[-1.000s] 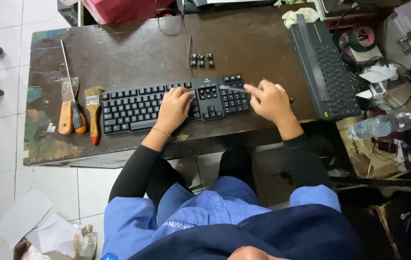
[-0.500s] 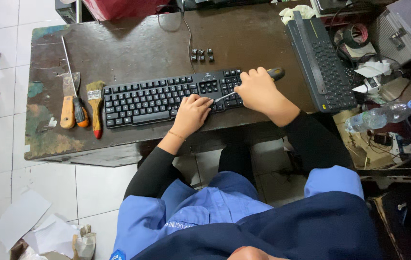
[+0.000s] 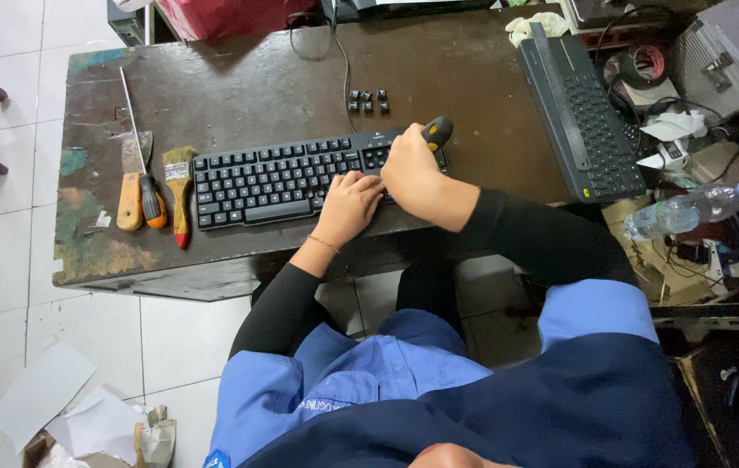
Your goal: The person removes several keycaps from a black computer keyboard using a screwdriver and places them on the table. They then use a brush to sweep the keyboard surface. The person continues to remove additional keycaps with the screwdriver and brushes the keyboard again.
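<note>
A black computer keyboard (image 3: 300, 178) is borne by a worn dark wooden table (image 3: 239, 78). Left of the keyboard are laid a wooden-handled paintbrush (image 3: 180, 192) and screwdrivers (image 3: 140, 186); behind it, loose black keycaps (image 3: 368, 100).

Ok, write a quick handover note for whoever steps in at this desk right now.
Left hand rests flat on the black keyboard, right of its middle. Right hand grips a black-and-yellow-handled tool over the keyboard's right end. Done: six loose keys lie on the desk behind the keyboard. Most keys are in place. A brush and screwdrivers lie to the left.
</note>
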